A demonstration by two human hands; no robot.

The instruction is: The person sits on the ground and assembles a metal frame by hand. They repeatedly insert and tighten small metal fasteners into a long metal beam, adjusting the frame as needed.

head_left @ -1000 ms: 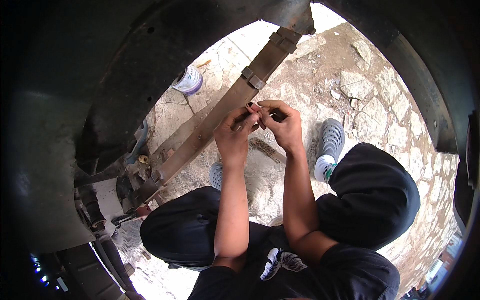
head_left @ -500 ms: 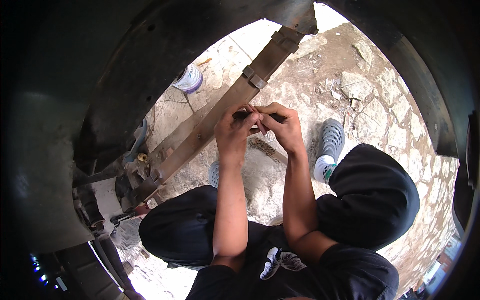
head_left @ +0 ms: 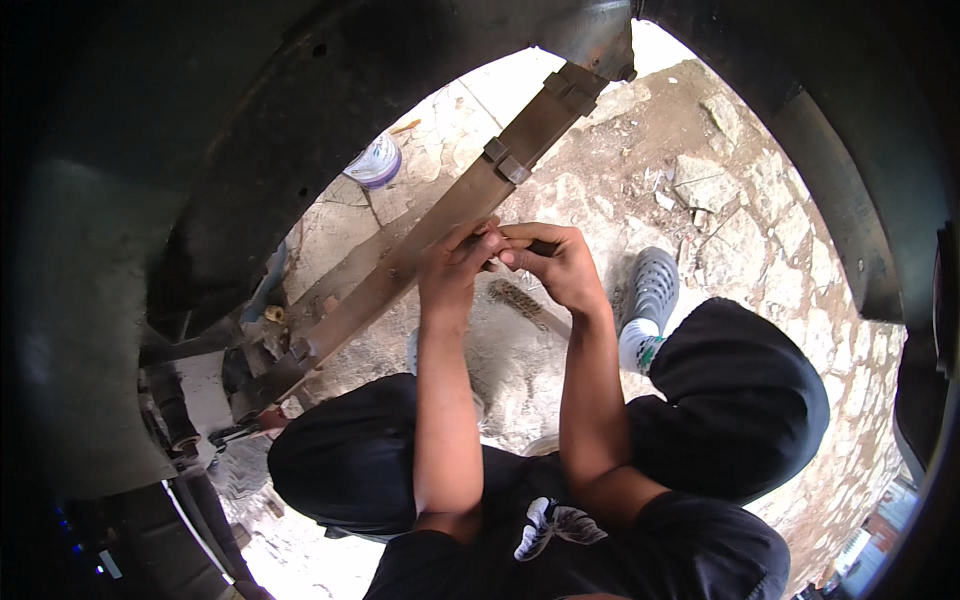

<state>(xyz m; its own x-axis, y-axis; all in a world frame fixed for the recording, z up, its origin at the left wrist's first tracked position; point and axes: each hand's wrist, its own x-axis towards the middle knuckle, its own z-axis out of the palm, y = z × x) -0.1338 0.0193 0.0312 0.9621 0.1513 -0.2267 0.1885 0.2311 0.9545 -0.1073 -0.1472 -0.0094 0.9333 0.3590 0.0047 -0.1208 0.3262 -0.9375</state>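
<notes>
My left hand [head_left: 450, 268] and my right hand [head_left: 562, 262] meet in the middle of the view, fingertips pinched together. Between them is a small, thin brownish piece, mostly hidden by the fingers, so its kind cannot be made out. Just past my left hand, a long rusty leaf spring [head_left: 440, 218] with metal clips slants from lower left to upper right. Below the hands, a wire brush [head_left: 518, 299] with a pale handle lies on the dusty ground.
A dark curved metal body panel [head_left: 250, 140] arches over the left and top; another curved edge [head_left: 835, 180] hangs at right. A white and purple bucket [head_left: 375, 163] stands beyond the leaf spring. Broken stones [head_left: 705, 183] cover the ground. My grey clog [head_left: 652, 288] is at right.
Both hands have come closer together and shifted slightly left. The thin brownish piece that stuck out below the fingers is now mostly covered. The whole view has shifted a little.
</notes>
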